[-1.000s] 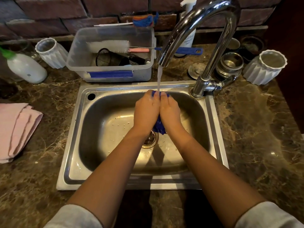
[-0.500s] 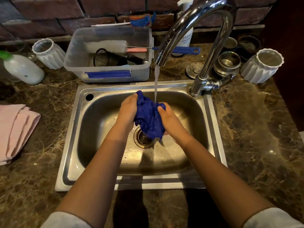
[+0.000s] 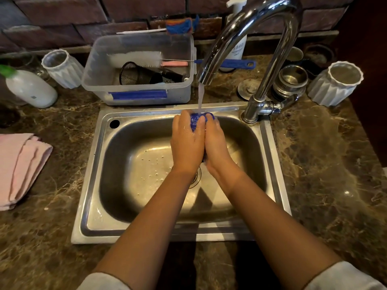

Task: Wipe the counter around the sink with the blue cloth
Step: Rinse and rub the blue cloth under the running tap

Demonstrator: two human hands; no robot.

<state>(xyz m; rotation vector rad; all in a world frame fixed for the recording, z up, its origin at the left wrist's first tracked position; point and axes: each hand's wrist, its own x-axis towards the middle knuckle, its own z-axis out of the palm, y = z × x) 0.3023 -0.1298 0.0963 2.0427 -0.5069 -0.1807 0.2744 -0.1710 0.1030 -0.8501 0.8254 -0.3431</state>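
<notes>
Bunched blue cloth (image 3: 198,120), left hand (image 3: 187,143), right hand (image 3: 215,143), seemingly wet

You're at a home kitchen counter: steel sink (image 3: 90,185) set in brown marble counter (image 3: 326,164), running tap (image 3: 257,28), brick backsplash (image 3: 62,15), plastic tub (image 3: 138,95) of washing-up brushes.
</notes>
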